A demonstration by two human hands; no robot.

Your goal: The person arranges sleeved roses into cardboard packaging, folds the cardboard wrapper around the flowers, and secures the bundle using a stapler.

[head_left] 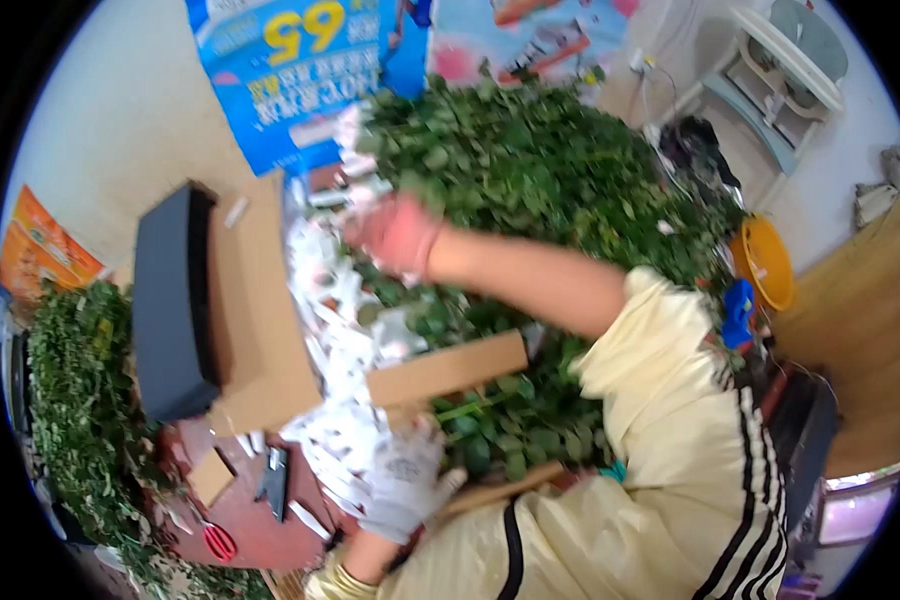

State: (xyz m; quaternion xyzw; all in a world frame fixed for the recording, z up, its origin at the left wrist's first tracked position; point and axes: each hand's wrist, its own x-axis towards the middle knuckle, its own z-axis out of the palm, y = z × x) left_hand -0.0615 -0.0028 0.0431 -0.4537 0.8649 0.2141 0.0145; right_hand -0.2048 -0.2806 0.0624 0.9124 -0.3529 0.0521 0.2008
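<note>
My left hand [405, 487], in a white glove, rests low in the view beside a brown cardboard strip [448, 368] lying across leafy green stems [515, 430]. Its thumb stands away from the fingers, whose tips lie close to the strip; no held thing shows. My right hand [395, 236], in a pinkish glove, reaches over the far end of the pile, smeared by motion. White net-like sleeves [340, 400] cover the pale ends of the stems, near both hands. A large heap of leafy stems [530, 140] lies to the right of my right hand.
A dark box-like object [173, 305] stands on cardboard [255, 300] to the left. Red-handled scissors [219, 541] and a black stapler-like tool [274, 481] lie on the reddish tabletop [260, 535]. More foliage [85, 385] fills the left side. A yellow basin [767, 262] is at right.
</note>
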